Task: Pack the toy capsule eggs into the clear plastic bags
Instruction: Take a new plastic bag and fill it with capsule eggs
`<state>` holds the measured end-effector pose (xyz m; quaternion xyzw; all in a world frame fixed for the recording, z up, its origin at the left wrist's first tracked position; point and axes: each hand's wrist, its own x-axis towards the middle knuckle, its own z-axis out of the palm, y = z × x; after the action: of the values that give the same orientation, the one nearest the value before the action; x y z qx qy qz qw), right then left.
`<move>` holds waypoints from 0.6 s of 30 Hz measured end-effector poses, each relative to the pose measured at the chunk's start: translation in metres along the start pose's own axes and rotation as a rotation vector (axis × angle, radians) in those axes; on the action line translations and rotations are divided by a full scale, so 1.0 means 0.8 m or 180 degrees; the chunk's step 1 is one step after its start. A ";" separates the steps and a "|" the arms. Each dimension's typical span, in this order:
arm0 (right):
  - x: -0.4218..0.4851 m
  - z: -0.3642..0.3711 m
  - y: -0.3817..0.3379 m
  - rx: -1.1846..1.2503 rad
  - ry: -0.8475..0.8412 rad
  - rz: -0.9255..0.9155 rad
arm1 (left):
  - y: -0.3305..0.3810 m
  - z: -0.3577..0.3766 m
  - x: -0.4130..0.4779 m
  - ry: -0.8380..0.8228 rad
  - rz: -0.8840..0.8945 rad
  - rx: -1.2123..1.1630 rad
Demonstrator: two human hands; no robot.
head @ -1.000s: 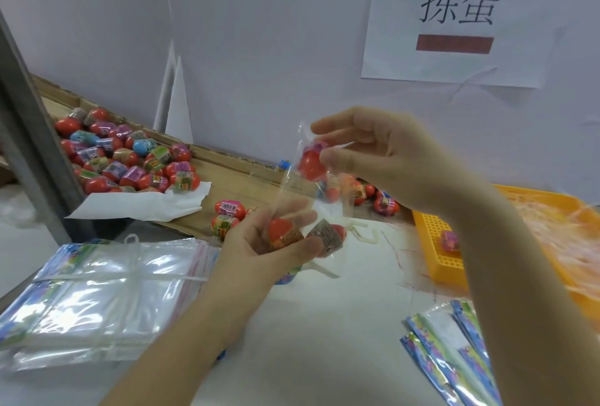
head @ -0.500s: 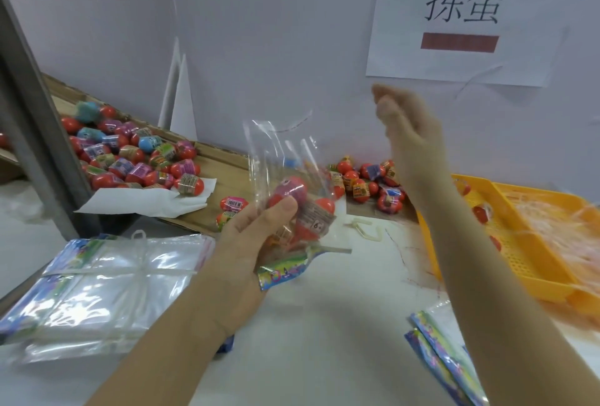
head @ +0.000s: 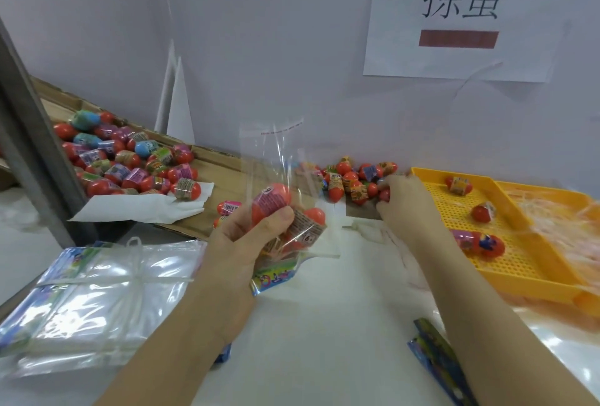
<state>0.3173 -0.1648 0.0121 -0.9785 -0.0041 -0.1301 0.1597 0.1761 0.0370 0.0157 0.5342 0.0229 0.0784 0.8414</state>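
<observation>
The right hand (head: pixel 401 202), raised a moment earlier, now curls its grip round a capsule egg (head: pixel 385 194) in the pile (head: pixel 352 181) at 2 o'clock, while the left hand (head: pixel 240 243) grips the part-filled clear plastic bag (head: pixel 276 158) for loading.

The eggs (head: pixel 354 187) are red with multicoloured printed bands, the bag (head: pixel 276 158) clear, the tray (head: pixel 535 287) orange-yellow.
</observation>
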 end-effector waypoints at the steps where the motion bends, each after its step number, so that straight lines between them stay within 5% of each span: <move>1: 0.002 -0.012 -0.003 0.0253 0.0112 -0.0025 | 0.000 0.001 0.000 0.0021 0.0006 -0.0005; 6: -0.014 -0.099 -0.033 0.2757 0.0129 -0.0429 | -0.002 0.005 -0.002 0.0108 0.0096 0.0162; 9: -0.044 -0.142 -0.059 0.3353 0.0114 -0.1242 | -0.001 0.008 -0.005 0.0012 0.0130 0.0227; 13: -0.076 -0.160 -0.090 0.3259 -0.0127 -0.2026 | 0.003 0.011 -0.009 -0.0224 0.0226 0.0224; 18: -0.083 -0.149 -0.100 0.2067 0.0078 -0.2149 | 0.005 0.010 -0.010 -0.0269 0.0331 0.0362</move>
<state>0.2186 -0.1241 0.1292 -0.8202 -0.3609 -0.1783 0.4065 0.1685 0.0300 0.0225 0.5844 -0.0360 0.0980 0.8047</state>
